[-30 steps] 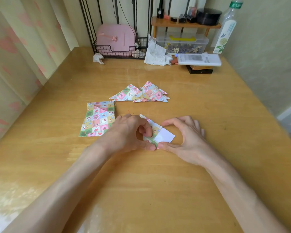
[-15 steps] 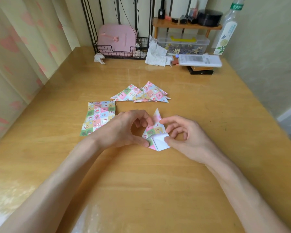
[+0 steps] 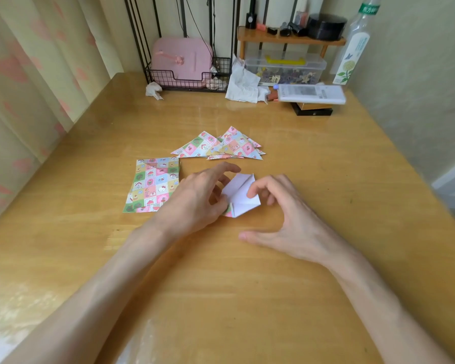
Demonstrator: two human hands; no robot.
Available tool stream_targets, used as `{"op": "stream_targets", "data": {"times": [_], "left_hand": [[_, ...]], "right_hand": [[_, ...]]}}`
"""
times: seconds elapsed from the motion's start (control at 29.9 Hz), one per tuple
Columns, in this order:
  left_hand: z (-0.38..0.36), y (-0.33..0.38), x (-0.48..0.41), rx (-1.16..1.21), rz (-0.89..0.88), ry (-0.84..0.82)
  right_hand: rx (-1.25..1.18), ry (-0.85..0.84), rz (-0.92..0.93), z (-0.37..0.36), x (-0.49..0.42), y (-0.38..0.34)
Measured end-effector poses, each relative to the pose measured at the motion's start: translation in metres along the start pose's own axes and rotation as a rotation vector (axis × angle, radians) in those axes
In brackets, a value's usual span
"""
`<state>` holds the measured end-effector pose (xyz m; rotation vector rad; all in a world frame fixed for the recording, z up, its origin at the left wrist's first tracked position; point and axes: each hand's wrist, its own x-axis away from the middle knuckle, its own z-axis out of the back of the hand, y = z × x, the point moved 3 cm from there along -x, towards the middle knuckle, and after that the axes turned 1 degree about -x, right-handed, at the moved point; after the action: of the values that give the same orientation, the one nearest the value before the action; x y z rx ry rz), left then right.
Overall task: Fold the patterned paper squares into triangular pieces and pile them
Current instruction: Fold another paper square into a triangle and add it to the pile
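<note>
Since the earlier frame the sheet (image 3: 241, 195) had been turned white side up. It lay between the stack (image 3: 153, 185) and both hands: left hand (image 3: 197, 198) pinched its edge, right hand (image 3: 281, 214) pressed one fingertip, ungrasping. Mid-fold; next, flattening, then the pile (image 3: 221, 145).

paper being folded (image 3: 241, 197): white side up | stack of squares (image 3: 153, 185): pastel cartoon checks | triangle pile (image 3: 221, 145): same pattern | table (image 3: 221, 285): honey wood
</note>
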<state>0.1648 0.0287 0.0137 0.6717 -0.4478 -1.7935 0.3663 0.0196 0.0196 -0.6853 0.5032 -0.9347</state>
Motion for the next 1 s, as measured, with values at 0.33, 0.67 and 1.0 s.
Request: {"op": "stream_targets", "data": {"times": [0.33,0.67,1.0], "left_hand": [[-0.002,-0.008,-0.001,0.051,0.047,0.014],[0.001,-0.006,-0.003,-0.247,-0.319,-0.067],[0.014,-0.019,-0.004,-0.387,-0.244,0.064]], "right_hand": [[0.231,0.155,0.229,0.001,-0.004,0.015],[0.11,0.055,0.223,-0.001,-0.007,0.02],[0.084,0.055,0.211,-0.001,-0.008,0.022]]}}
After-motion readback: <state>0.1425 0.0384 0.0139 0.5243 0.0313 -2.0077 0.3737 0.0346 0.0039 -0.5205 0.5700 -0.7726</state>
